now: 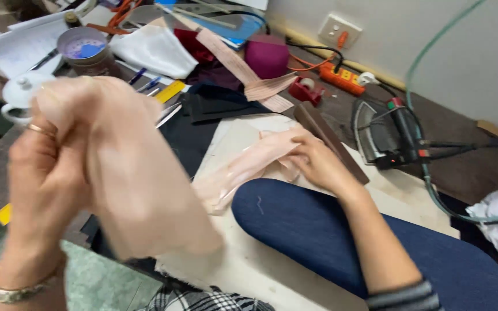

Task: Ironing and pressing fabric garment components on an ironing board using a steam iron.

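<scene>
My left hand is raised close to the camera, blurred, fingers closed on one end of a pale pink fabric strip. A ring is on one finger and a bracelet on the wrist. The strip runs down and right across a white padded board to my right hand, which pinches its other end on the board. My right forearm crosses above a rounded dark blue pressing cushion.
A flat iron rests at the right with a green hose. Further back lie a power strip, red tape dispenser, dark fabric, white cloth, papers, pens, a round tin and a wooden bar.
</scene>
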